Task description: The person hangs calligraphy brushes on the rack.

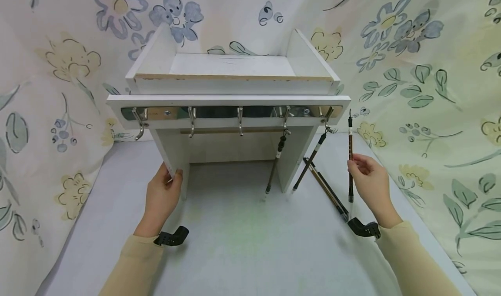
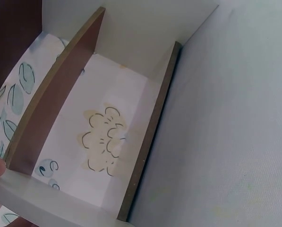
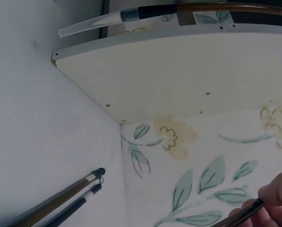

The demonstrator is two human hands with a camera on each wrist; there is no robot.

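Note:
A white wooden shelf (image 1: 227, 88) stands on the table, a row of metal hooks (image 1: 240, 118) along its front rail. My left hand (image 1: 161, 197) grips the front edge of the shelf's left side panel. With thumb and fingers, my right hand (image 1: 369, 181) pinches a brown-handled paintbrush (image 1: 350, 135) upright, right of the shelf, bristles downward. One paintbrush (image 1: 276, 161) hangs from the second hook from the right. Another paintbrush (image 1: 310, 166) hangs slanted from the rightmost hook. Its pale bristles show in the right wrist view, where the held brush is mostly cut off.
Two more brushes (image 1: 328, 189) lie side by side on the white table (image 1: 242, 248), between the shelf and my right hand. A flower-patterned cloth (image 1: 415, 87) rises behind and on both sides. The shelf's upper tray (image 1: 235, 64) has raised side walls.

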